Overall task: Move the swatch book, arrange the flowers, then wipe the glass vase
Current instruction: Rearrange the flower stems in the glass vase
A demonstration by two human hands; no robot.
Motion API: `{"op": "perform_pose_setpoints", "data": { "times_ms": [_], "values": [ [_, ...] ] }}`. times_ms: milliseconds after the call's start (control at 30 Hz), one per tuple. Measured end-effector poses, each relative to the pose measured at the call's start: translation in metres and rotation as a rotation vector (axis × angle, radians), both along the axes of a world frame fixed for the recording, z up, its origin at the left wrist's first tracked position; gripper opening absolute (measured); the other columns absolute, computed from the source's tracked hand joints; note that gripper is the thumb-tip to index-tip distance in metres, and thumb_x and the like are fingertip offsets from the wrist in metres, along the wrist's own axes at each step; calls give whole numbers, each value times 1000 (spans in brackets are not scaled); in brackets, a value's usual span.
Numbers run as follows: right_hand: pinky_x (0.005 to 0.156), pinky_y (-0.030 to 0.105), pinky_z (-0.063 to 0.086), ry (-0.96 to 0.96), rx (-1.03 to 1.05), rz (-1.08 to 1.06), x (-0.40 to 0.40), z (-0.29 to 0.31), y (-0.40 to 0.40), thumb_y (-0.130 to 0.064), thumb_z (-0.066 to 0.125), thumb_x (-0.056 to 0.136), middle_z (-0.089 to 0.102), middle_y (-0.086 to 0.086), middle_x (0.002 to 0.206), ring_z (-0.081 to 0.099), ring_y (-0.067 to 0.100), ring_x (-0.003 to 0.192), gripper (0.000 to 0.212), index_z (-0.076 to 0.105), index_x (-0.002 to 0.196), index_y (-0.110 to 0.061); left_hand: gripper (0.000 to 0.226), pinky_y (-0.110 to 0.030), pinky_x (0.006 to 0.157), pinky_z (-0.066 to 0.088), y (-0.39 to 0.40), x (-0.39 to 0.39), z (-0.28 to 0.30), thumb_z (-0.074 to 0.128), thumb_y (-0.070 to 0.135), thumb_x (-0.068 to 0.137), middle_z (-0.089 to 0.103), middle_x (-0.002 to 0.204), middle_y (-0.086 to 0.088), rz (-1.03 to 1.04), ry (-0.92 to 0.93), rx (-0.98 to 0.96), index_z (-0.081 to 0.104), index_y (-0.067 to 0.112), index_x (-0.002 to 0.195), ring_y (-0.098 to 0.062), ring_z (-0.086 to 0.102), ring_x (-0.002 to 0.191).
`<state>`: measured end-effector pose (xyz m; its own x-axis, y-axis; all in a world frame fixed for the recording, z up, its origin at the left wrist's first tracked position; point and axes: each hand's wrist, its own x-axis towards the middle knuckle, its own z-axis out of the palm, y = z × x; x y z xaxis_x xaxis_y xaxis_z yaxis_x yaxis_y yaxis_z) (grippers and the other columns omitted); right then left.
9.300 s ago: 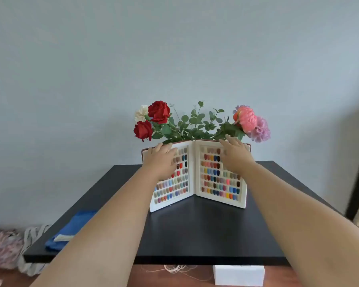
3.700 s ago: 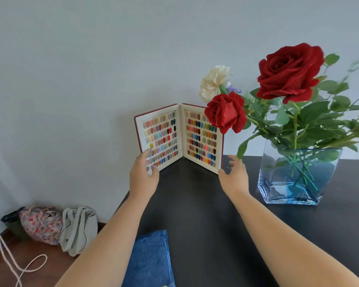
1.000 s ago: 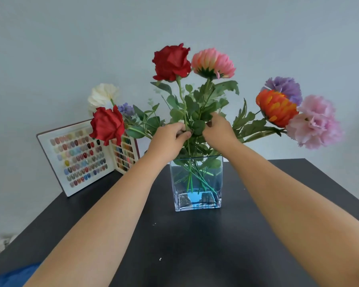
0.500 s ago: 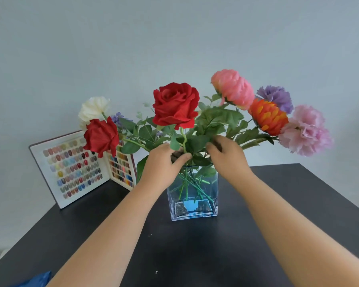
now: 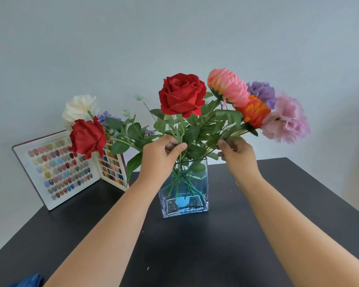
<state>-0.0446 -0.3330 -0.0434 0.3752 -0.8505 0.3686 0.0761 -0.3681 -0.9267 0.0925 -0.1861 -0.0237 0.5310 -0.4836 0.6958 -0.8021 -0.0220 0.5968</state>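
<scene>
- Versus half a second ago: right hand [image 5: 237,157] has shifted out to the right of the glass vase [image 5: 183,188], off the central leaves and onto the stems under the orange flower [image 5: 253,110] and pink carnation [image 5: 286,119]. Big red rose [image 5: 181,95] stands a bit taller and more upright over the vase.
- Left hand [image 5: 161,157] stays in about the same spot above the vase's left rim.
- Meaning: swatch book [image 5: 67,166] step looks done; it stands open, upright, behind and left of the vase against the wall. The flower arranging is mid-way, spreading the right cluster. Vase wipe not started.
- Left hand: fingers curled, thumb and fingers pinching the big red rose's stem just above the vase rim.
- Right hand: fingers curled in around the stems and leaves right of the vase top; seems a light pinch, but exact stem hidden by foliage, cannot tell which.
- Small red rose [image 5: 87,136] and white flower [image 5: 79,109] lean out left of the vase, in front of the swatch book, untouched.
- Vase sits centre on the black table [image 5: 195,255], stems crossing inside.
- Blue cloth [image 5: 30,281] corner at the table's near-left edge, well apart from the vase; likely for wiping.
</scene>
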Motion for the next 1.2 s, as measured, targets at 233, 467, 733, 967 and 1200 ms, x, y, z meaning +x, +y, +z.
{"op": "perform_pose_setpoints", "data": {
  "times_ms": [233,467,733,967,1200],
  "values": [
    [65,36,54,111,-169,77,22,43,-8,-31,58,91,70,3,68,67,24,66,23,60,71,-20,15,-41,66,58,-4,4,2,71,23,89,67,67,4,-9,53,-2,71,8,86,-14,70,64],
    [77,50,56,190,-179,189,48,73,4,-29,55,93,70,12,88,69,28,77,17,60,91,-13,10,-44,67,58,-2,10,5,69,21,91,64,67,1,0,121,-15,66,12,87,-10,70,62],
    [71,44,59,240,-164,200,49,52,10,-27,54,95,71,14,81,69,16,60,14,59,94,-14,12,-41,67,58,-2,13,5,70,22,90,64,63,7,11,87,17,65,16,80,-11,70,63],
    [50,20,54,182,-99,231,50,49,9,-23,55,95,71,13,86,69,16,63,12,60,97,-12,12,-38,67,58,-3,10,5,72,20,88,65,64,5,-9,109,18,63,19,80,-12,69,62],
    [62,32,52,363,-288,91,41,54,9,-25,60,88,71,15,69,68,28,64,27,63,76,-1,22,-6,53,40,-4,9,-1,78,17,82,63,69,13,6,71,63,58,26,81,4,56,54]
  ]
}}
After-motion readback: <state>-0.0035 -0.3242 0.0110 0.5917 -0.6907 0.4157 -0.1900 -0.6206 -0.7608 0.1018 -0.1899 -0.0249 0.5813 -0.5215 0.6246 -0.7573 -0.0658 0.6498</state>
